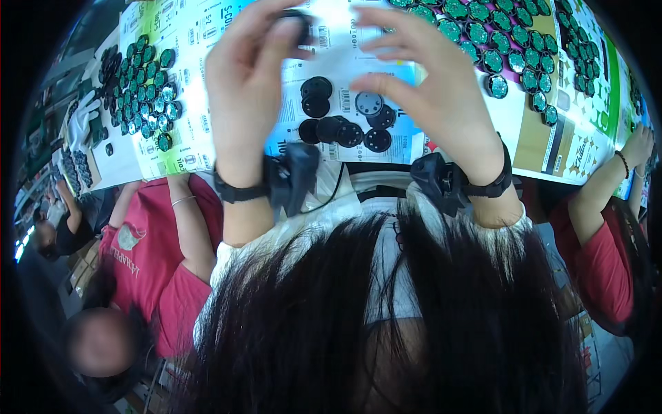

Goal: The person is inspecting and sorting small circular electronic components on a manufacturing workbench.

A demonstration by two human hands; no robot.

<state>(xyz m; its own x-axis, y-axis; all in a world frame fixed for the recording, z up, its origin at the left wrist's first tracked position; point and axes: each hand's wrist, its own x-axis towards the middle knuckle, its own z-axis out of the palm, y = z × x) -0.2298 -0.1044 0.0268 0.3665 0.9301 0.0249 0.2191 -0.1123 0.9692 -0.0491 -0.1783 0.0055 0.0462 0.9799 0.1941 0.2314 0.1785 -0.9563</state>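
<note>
My left hand (248, 83) is closed around a black round part (296, 27), slightly blurred, above the printed sheets at the far side of the table. My right hand (438, 79) is held apart from it, fingers spread and nothing visible between them. Between my wrists lie several black discs with small holes, some overlapping: a stack (316, 96) on the left, a row (338, 129) nearer me and a single disc (378, 140) at the right. One disc (369, 103) beside my right thumb shows a paler face. Each of my wrists wears a strapped black device.
Many black-rimmed round parts with green faces (496, 43) cover the table's far right; another group (146, 93) lies to the left. Printed sheets (186, 90) line the tabletop. People in red shirts sit on my left (158, 248) and right (607, 269). A white glove (83, 117) lies far left.
</note>
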